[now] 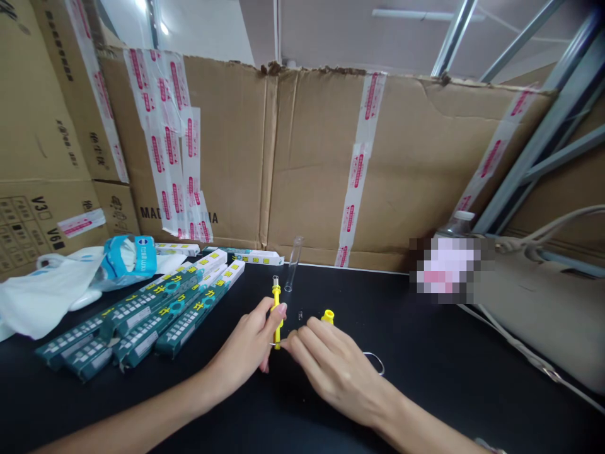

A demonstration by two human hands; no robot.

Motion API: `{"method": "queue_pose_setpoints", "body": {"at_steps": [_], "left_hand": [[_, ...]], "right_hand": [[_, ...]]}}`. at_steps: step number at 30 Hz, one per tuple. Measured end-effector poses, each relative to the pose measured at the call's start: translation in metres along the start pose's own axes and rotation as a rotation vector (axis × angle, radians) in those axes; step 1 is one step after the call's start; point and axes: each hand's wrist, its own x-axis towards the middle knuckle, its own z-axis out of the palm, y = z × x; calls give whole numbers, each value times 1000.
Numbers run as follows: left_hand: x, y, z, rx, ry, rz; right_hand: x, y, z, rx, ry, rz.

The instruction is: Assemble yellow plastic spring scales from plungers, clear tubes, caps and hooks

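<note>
- Think of a clock with the yellow stick [277, 334] in the middle and 12 pointing away from the person.
- The left hand [248, 339] comes in from 8 o'clock. Its thumb and fingers pinch the stick tight.
- The stick is just over the black table [425, 384] or on it; I cannot tell which. Its shiny metal tip [276, 282] points to 12.
- The right hand [335, 366] comes from 4 o'clock with its fingers curled up. Its fingertips are at the low end of the stick. I cannot tell if they hold anything.
- A thin shiny bit [272, 344] crosses that low end. It is too small to name.
- A shiny ring [382, 364] pokes out from behind the right hand at 4 o'clock.
- A yellow cap [328, 314] is at 3 o'clock, just past the right hand's knuckles.
- A little spring [300, 315] sits between stick and cap.
- A clear tube [293, 263] is near, at 1 o'clock.
- Green boxes [167, 334] lie in a pile at 9 o'clock.
</note>
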Motion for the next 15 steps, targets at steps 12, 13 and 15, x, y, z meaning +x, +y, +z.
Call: {"method": "queue_pose_setpoints", "body": {"at_steps": [12, 13, 15], "left_hand": [[-13, 30, -8, -67, 136, 252], [-13, 30, -8, -71, 151, 280], [-13, 28, -7, -113, 157, 300]], "right_hand": [[11, -2, 2, 1001, -6, 932], [12, -4, 3, 1078, -18, 974], [15, -9, 4, 1275, -36, 971]]}}
